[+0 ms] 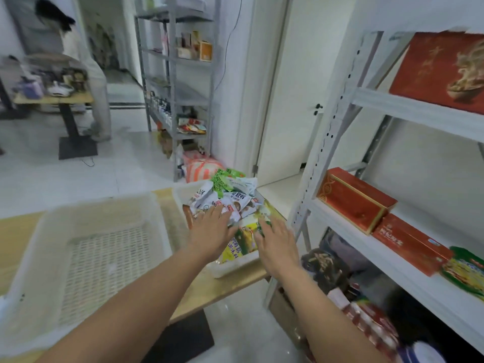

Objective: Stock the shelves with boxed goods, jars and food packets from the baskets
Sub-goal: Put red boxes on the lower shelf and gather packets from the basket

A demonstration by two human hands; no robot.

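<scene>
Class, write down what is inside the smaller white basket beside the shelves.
Food packets, white, green and yellow, heaped above the basket rim, with the left hand and right hand flat on top. Whatever lies lower and the basket's floor are covered.

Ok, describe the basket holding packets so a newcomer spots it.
On the wooden table left of the white shelving stand two white baskets. Look for the basket at the table's right end, under the left hand and right hand. Unlike the empty basket beside it, it is heaped with food packets.
</scene>
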